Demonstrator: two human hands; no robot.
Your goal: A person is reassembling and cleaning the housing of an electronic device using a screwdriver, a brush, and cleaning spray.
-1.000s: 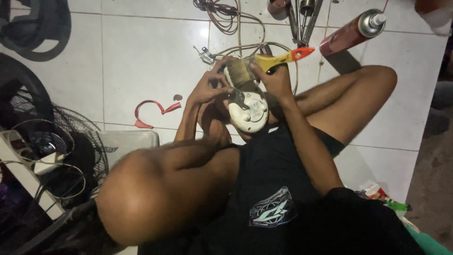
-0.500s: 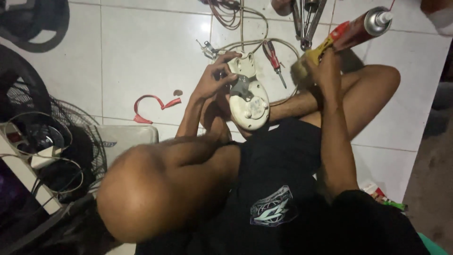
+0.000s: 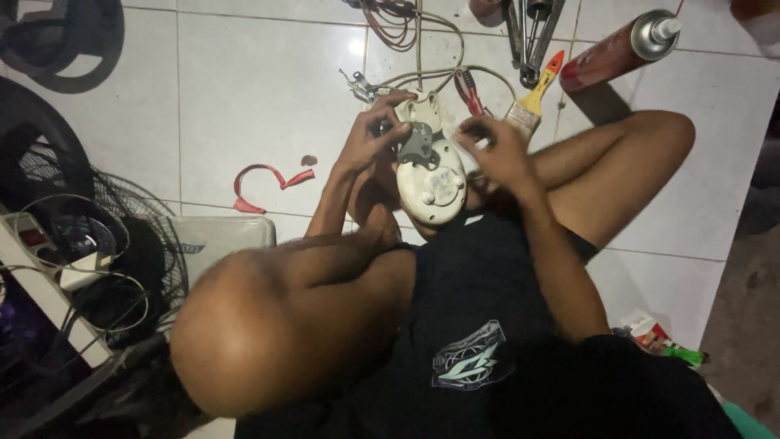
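A white oval fan housing [image 3: 436, 189] with a grey metal bracket [image 3: 418, 143] on top rests on my lap above the tiled floor. My left hand [image 3: 372, 145] grips its left side, fingers curled over the top edge. At the housing's right edge my right hand [image 3: 497, 151] has its curled fingers on it, slightly blurred. A yellow-handled paintbrush [image 3: 534, 101] lies on the floor just beyond my right hand. A red-handled screwdriver [image 3: 469, 89] lies beside the brush.
A red spray can [image 3: 619, 50] and metal pliers [image 3: 532, 36] lie at the far right. Cables [image 3: 400, 18] trail from the top. A red curled strip [image 3: 262, 180] lies left of the housing. A wire fan guard [image 3: 77, 236] and white power strip [image 3: 45, 280] crowd the left.
My right hand carried the paintbrush away from the housing, laid it on the floor near the spray can, and came back to the housing's right edge. The left hand kept its grip.
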